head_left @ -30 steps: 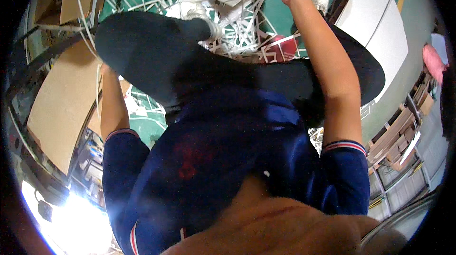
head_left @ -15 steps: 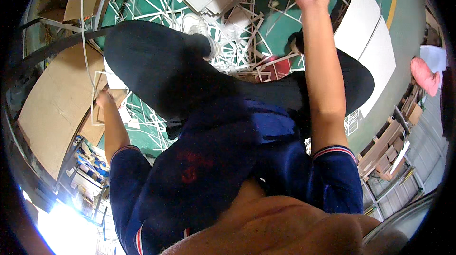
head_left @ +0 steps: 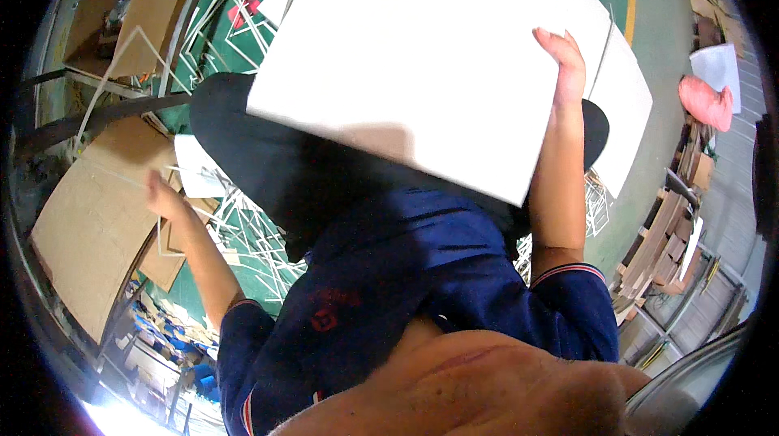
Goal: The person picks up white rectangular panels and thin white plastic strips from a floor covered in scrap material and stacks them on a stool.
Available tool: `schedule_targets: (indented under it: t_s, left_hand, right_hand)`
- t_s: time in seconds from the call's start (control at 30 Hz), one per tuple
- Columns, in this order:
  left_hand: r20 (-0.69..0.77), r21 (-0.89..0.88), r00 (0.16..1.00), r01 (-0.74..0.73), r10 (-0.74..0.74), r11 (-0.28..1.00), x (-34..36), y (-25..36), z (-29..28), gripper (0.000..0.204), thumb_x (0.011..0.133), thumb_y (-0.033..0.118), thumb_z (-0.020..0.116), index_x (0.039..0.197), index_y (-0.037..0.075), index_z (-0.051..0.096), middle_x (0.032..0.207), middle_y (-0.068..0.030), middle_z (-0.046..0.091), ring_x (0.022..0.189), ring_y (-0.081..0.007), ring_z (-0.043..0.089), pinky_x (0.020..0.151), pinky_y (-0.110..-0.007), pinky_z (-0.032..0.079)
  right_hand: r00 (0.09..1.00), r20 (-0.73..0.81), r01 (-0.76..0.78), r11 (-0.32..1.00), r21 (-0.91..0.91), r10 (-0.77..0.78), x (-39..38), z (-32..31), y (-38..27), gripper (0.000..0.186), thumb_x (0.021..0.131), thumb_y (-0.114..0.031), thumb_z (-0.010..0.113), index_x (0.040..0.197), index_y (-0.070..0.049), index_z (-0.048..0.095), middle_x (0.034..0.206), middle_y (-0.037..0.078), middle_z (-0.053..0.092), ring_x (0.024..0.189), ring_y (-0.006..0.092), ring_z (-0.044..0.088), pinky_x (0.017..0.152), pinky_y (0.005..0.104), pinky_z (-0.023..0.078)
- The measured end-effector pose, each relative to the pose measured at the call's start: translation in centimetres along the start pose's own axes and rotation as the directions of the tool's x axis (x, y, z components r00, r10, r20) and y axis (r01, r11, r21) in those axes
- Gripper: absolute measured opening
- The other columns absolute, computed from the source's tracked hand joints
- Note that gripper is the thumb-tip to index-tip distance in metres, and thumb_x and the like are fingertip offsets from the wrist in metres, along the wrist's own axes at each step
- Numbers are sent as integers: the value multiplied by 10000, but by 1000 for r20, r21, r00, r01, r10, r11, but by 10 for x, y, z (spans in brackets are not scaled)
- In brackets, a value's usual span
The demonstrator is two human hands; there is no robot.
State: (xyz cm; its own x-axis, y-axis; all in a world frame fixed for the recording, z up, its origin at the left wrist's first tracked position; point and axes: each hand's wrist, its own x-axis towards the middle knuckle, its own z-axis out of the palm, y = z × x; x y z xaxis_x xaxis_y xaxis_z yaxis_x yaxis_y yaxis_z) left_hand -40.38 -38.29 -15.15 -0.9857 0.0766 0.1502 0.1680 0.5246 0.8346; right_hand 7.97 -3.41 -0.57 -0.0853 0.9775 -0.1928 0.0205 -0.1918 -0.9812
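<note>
A large white board point(head_left: 406, 54) spans the space over my legs, tilted, its near edge above my lap. My right hand point(head_left: 568, 69) is closed on its right edge, the thumb on top and most fingers hidden behind. Off to the left, my left hand point(head_left: 165, 196) is raised and slightly blurred, apparently with nothing in it. Beyond it a thin bent white strip point(head_left: 122, 46) hangs apart from the fingers. Another thin white strip frame point(head_left: 160, 237) shows just behind that hand.
White strip scraps point(head_left: 256, 233) litter the green floor. A brown cardboard sheet point(head_left: 89, 209) stands at left beside a dark metal bar point(head_left: 105, 115). More white boards point(head_left: 625, 103) lie at right. Farther right are a pink bundle point(head_left: 704, 101) and stacked cardboard pieces point(head_left: 661, 241).
The white board has come toward me over my lap, held in my right hand. My left hand has let go of the long white strip, which is now farther left, apart from it.
</note>
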Motion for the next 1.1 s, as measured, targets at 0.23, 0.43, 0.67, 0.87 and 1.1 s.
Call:
schedule_targets:
  t_s: [0.23, 0.43, 0.67, 0.87, 1.1]
  left_hand:
    - [904, -407, 210, 689, 373, 599, -89, 281, 104, 747, 817, 595, 436, 1227, -30, 436, 1179, -217, 517, 1083, -275, 523, 904, -397, 437]
    - [916, -276, 61, 812, 396, 514, -139, 308, 152, 474, 838, 289, 564, 1175, -30, 466, 1095, -177, 564, 974, -248, 579, 839, -361, 482]
    - [938, -298, 94, 711, 334, 637, -213, 303, 200, 389, 805, 66, 559, 1164, -27, 442, 1041, -147, 580, 914, -227, 594, 809, -351, 495]
    - [879, -415, 144, 700, 455, 581, -227, 303, 192, 338, 783, 93, 623, 1080, -26, 513, 954, -112, 615, 816, -199, 614, 735, -329, 509]
    - [867, -438, 166, 703, 469, 560, -232, 308, 188, 271, 775, 117, 648, 1001, -11, 573, 897, -90, 630, 745, -153, 612, 689, -292, 500]
  right_hand:
    - [945, 326, 16, 999, 48, -31, -49, -39, -32, 491, 667, -219, 640, 1048, 71, 528, 835, 127, 607, 742, 169, 595, 679, 243, 472]
    - [942, 332, -100, 988, 120, 55, -51, -68, -41, 487, 638, -145, 660, 1066, 57, 546, 907, 90, 623, 802, 144, 588, 729, 252, 455]
    - [943, 331, -3, 997, 75, -22, -49, -108, -20, 390, 665, -123, 658, 1007, 45, 573, 902, 75, 621, 801, 131, 581, 728, 253, 451]
    - [931, 363, 57, 997, -47, -36, -55, -127, 2, 368, 658, -187, 676, 944, 30, 596, 858, 49, 612, 762, 118, 556, 691, 253, 434]
    - [943, 328, 37, 996, 76, -60, -47, -127, 20, 361, 651, -194, 682, 928, 21, 597, 848, 44, 611, 765, 126, 560, 692, 257, 437]
